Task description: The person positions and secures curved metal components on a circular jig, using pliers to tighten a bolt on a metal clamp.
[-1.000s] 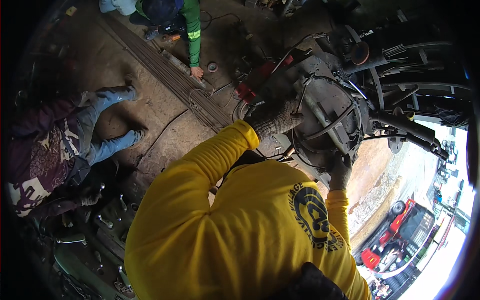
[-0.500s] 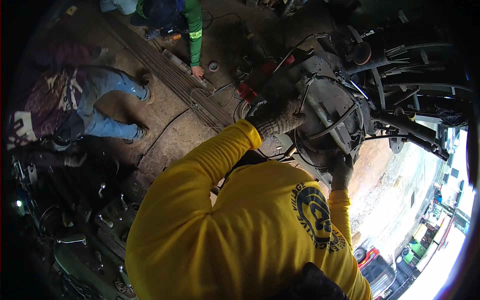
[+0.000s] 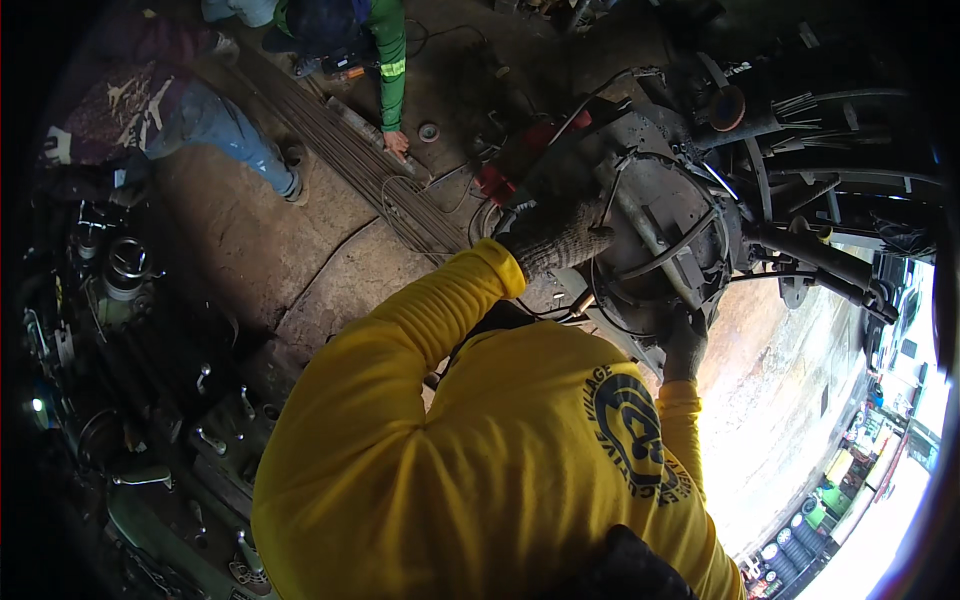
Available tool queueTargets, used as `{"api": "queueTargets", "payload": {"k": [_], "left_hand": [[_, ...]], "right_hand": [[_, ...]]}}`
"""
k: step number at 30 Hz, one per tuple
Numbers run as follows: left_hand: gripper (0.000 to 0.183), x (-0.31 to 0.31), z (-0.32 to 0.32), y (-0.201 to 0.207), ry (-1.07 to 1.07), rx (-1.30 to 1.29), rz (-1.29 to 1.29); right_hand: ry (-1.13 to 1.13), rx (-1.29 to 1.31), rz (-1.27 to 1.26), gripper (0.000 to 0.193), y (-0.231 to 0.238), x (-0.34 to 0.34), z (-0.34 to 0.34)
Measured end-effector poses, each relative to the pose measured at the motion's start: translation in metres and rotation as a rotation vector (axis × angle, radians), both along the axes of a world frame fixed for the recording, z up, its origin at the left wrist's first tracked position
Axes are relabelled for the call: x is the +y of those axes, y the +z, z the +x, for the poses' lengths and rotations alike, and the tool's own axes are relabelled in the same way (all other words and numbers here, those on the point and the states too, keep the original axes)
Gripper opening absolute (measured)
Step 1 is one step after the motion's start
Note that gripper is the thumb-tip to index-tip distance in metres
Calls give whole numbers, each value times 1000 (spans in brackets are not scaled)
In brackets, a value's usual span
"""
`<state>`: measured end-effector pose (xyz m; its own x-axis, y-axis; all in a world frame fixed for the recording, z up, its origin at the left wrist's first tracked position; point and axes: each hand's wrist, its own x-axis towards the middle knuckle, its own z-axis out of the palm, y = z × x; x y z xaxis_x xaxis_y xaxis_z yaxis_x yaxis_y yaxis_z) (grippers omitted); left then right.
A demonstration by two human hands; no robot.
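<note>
My left hand (image 3: 560,245), in a grey knitted glove, rests against the left side of a large dark metal assembly (image 3: 645,220). One finger points right across it, beside a thin dark cable (image 3: 609,190); its other fingers are lost in shadow. At the assembly's lower right edge is my right hand (image 3: 684,345), also gloved. Its fingers are hidden against the metal, so its grip does not show. A pipe-like bar slants across the assembly's rounded face, with hoses curving around it. Red parts (image 3: 494,184) sit just left of it.
Long thin metal rods (image 3: 330,150) lie on the floor. A person in a green sleeve (image 3: 391,85) reaches to them; another in blue jeans (image 3: 225,135) stands left. Metal tools (image 3: 210,440) and a dark bench are at lower left. Bars and pipes (image 3: 815,255) jut out right.
The person in jeans has shifted up and away, uncovering a round metal part at the left. A red-and-dark vehicle at lower right is no longer visible. My hands stay in place.
</note>
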<state>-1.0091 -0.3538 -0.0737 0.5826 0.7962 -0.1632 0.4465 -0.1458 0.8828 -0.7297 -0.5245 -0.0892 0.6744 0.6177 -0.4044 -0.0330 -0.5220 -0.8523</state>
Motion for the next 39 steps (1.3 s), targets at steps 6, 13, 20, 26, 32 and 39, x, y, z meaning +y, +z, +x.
{"api": "queueTargets", "payload": {"k": [6, 13, 20, 26, 32, 39], "left_hand": [[36, -1, 0, 0, 9, -11, 36], [35, 2, 2, -4, -26, 13, 24], [36, 0, 2, -7, 0, 6, 40], [36, 0, 3, -9, -8, 18, 37], [35, 0, 5, -16, -11, 20, 61], [37, 0, 4, -16, -6, -7, 48]], "right_hand": [[12, -20, 41, 26, -11, -3, 8], [21, -60, 23, 27, -14, -4, 11], [41, -46, 9, 29, -3, -2, 3], [29, -31, -15, 27, 8, 1, -5], [51, -5, 15, 30, -1, -3, 4], [46, -7, 38, 30, 1, -2, 1]]}}
